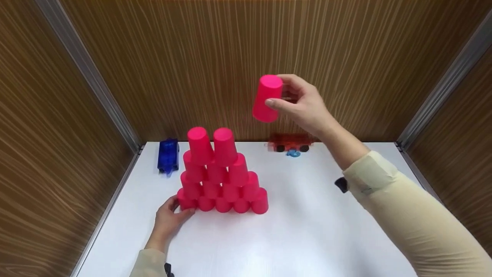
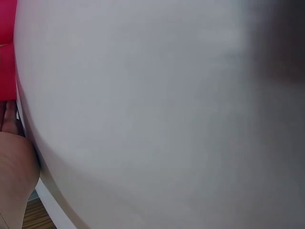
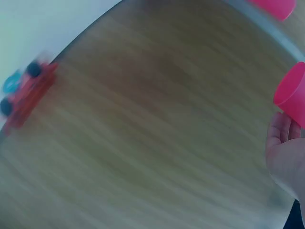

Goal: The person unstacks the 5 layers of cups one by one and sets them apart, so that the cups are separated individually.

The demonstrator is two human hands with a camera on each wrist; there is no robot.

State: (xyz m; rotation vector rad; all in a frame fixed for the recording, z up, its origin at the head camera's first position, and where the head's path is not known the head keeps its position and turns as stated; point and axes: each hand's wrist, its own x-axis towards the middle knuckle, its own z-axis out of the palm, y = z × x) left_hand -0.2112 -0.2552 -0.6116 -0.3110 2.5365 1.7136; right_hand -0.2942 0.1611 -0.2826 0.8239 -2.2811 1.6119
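Note:
Upside-down pink cups form a stepped pyramid (image 1: 223, 175) on the white table, with several in each of the lower rows and two cups side by side on top. My right hand (image 1: 305, 102) holds another pink cup (image 1: 266, 96) in the air, above and right of the pyramid. Its thumb lies across the front of this cup, which is upside down and slightly tilted; the cup (image 3: 293, 93) also shows in the right wrist view. My left hand (image 1: 168, 219) grips the bottom row's leftmost cup (image 1: 186, 200), thumb in front. The left wrist view cuts off most of that hand.
A blue translucent toy-like object (image 1: 168, 156) lies at the table's back left. Against the back wall stands a red translucent toy with black wheels (image 1: 291, 142), a small light-blue piece (image 1: 293, 153) in front of it. Wood-patterned panels (image 1: 215, 57) enclose the back and sides.

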